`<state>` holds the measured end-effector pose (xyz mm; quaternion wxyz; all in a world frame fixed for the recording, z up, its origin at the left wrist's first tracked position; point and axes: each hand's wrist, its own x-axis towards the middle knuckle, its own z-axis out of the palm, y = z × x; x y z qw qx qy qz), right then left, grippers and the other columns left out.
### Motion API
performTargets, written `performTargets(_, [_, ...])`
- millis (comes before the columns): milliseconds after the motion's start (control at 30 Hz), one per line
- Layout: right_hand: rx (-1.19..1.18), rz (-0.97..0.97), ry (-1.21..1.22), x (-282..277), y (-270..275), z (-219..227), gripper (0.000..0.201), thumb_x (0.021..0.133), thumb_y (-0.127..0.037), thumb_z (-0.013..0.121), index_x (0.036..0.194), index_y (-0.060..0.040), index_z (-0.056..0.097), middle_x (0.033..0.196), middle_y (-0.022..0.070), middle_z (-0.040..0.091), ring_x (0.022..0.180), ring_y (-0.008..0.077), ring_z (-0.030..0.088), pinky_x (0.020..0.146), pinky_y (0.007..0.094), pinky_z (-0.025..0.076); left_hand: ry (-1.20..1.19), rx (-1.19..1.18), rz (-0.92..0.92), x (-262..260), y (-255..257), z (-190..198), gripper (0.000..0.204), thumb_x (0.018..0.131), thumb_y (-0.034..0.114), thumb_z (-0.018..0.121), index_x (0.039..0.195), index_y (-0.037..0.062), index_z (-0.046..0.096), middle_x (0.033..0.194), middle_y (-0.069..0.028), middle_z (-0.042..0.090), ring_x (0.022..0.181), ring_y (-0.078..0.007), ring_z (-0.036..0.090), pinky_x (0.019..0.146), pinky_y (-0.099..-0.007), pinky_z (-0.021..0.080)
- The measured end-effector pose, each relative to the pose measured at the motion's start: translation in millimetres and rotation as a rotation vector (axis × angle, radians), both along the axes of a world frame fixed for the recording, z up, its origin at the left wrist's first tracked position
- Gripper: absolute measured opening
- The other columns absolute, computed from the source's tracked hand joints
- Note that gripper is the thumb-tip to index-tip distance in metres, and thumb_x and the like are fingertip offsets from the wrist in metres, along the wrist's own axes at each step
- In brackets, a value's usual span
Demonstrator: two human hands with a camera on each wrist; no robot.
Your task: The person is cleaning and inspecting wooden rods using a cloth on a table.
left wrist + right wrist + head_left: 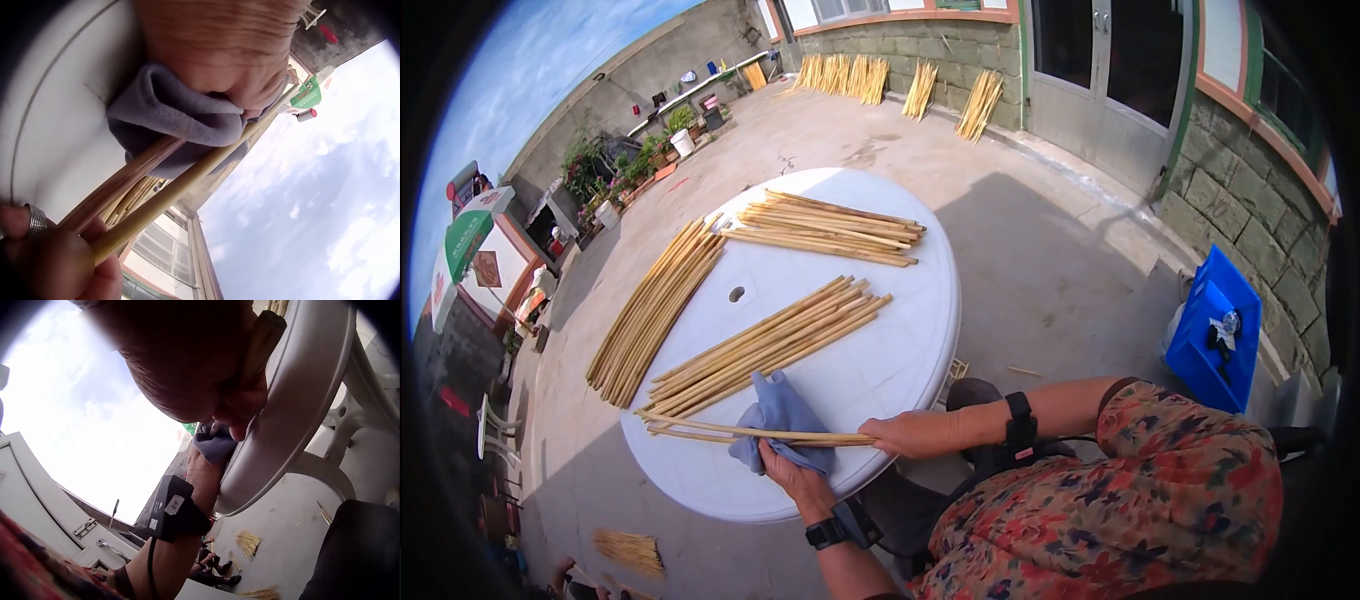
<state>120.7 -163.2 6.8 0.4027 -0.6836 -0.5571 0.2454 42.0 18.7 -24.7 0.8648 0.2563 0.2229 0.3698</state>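
Observation:
Two thin tan sticks [845,437] lie across the near edge of the round white table [870,385]. My right hand [920,433] grips them together at one end. Around their middle is a blue-grey cloth [772,408], which my left hand [798,480] holds wrapped against the sticks from below. In the left wrist view one stick [125,181] looks browner, the other [169,192] yellower, and a metal ring [36,219] sits on a right-hand finger. Just beyond the cloth lies a pile of similar sticks [770,345]. The left palm is hidden by the cloth.
Two more stick piles lie on the table, one at the left [655,310] and one at the far side [830,228]. A blue crate [1215,325] stands at the right. Stick bundles [978,105] lean on the wall, and another bundle [628,552] lies on the ground.

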Motion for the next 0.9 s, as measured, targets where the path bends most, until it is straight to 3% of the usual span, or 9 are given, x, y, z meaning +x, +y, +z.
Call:
performTargets(67, [-0.131, 0.024, -0.050, 3.6, -21.0, -1.0, 0.026, 0.090, -0.017, 0.042, 0.113, -0.0057, 0.036, 0.075, 0.0136, 0.054, 0.071, 0.0329, 0.056, 0.063, 0.0404, 0.043, 0.000, 0.001, 0.004, -0.1, 1.7, -2.8, 0.034, 0.093, 0.027, 0.035, 0.113, 0.0029, 0.047, 0.111, -0.0091, 0.053, 0.098, -0.0207, 0.053, 0.087, -0.0338, 0.043])
performTargets(133, [-0.216, 0.017, 0.016, 10.0, -53.8, 9.3, 0.021, 0.090, -0.018, 0.041, 0.107, -0.0050, 0.039, 0.073, 0.0143, 0.053, 0.069, 0.0321, 0.055, 0.059, 0.0403, 0.041, -0.003, 0.001, 0.008, 0.1, 1.9, -0.2, 0.037, 0.093, 0.030, 0.034, 0.115, 0.0032, 0.046, 0.113, -0.0095, 0.052, 0.100, -0.0213, 0.052, 0.089, -0.0342, 0.042])
performTargets(267, [-0.333, -0.091, -0.062, 20.8, -127.0, 11.1, 0.025, 0.088, -0.019, 0.044, 0.112, -0.0093, 0.042, 0.087, 0.0127, 0.055, 0.080, 0.0324, 0.056, 0.069, 0.0391, 0.044, -0.040, -0.010, 0.017, 4.8, 5.4, -0.6, 0.040, 0.092, 0.032, 0.036, 0.117, 0.0031, 0.046, 0.117, -0.0100, 0.051, 0.104, -0.0227, 0.050, 0.092, -0.0357, 0.040])
performTargets(400, [-0.385, -0.087, -0.220, 26.9, -187.7, -11.9, 0.026, 0.086, -0.019, 0.046, 0.111, -0.0100, 0.045, 0.091, 0.0125, 0.055, 0.081, 0.0328, 0.055, 0.070, 0.0387, 0.044, -0.113, -0.057, -0.018, 5.4, 11.9, -7.3, 0.042, 0.091, 0.035, 0.039, 0.117, 0.0032, 0.047, 0.117, -0.0091, 0.051, 0.104, -0.0226, 0.050, 0.092, -0.0349, 0.040])
performTargets(600, [-0.410, -0.173, -0.396, 18.5, -233.5, 3.1, 0.024, 0.086, -0.018, 0.047, 0.109, -0.0111, 0.047, 0.091, 0.0106, 0.055, 0.076, 0.0307, 0.056, 0.062, 0.0390, 0.045, -0.017, 0.068, 0.119, 3.6, 22.8, -16.4, 0.037, 0.092, 0.031, 0.040, 0.114, 0.0022, 0.049, 0.115, -0.0090, 0.052, 0.102, -0.0215, 0.051, 0.090, -0.0338, 0.041])
performTargets(667, [-0.601, -0.319, -0.461, 25.4, -256.2, -3.2, 0.025, 0.087, -0.019, 0.046, 0.111, -0.0105, 0.047, 0.088, 0.0100, 0.057, 0.075, 0.0299, 0.056, 0.060, 0.0380, 0.045, -0.003, 0.036, 0.146, -3.8, 43.6, -10.1, 0.036, 0.092, 0.031, 0.041, 0.113, 0.0029, 0.050, 0.113, -0.0071, 0.053, 0.099, -0.0198, 0.052, 0.088, -0.0320, 0.042])
performTargets(733, [-0.534, -0.401, -0.419, 30.9, -268.3, 0.5, 0.026, 0.087, -0.020, 0.045, 0.111, -0.0099, 0.047, 0.085, 0.0098, 0.057, 0.074, 0.0292, 0.057, 0.061, 0.0368, 0.045, -0.012, -0.004, 0.159, -12.3, 54.5, -8.9, 0.035, 0.091, 0.031, 0.042, 0.112, 0.0035, 0.050, 0.111, -0.0051, 0.054, 0.097, -0.0180, 0.053, 0.086, -0.0302, 0.043])
performTargets(800, [-0.468, -0.501, -0.371, 36.0, -266.2, 4.0, 0.026, 0.088, -0.020, 0.044, 0.111, -0.0092, 0.047, 0.082, 0.0097, 0.058, 0.073, 0.0284, 0.057, 0.061, 0.0356, 0.046, 0.063, 0.284, 0.187, -21.9, 55.8, -8.6, 0.034, 0.092, 0.029, 0.042, 0.110, 0.0020, 0.051, 0.109, -0.0036, 0.055, 0.094, -0.0168, 0.053, 0.086, -0.0277, 0.042])
performTargets(900, [-0.215, -0.646, -0.244, 49.1, -229.1, 9.0, 0.025, 0.089, -0.018, 0.043, 0.110, -0.0073, 0.048, 0.076, 0.0098, 0.057, 0.071, 0.0264, 0.057, 0.063, 0.0338, 0.045, 0.138, 0.400, 0.183, -25.7, 36.0, 5.1, 0.032, 0.093, 0.026, 0.040, 0.108, 0.0001, 0.051, 0.106, -0.0047, 0.054, 0.093, -0.0148, 0.052, 0.084, -0.0260, 0.042])
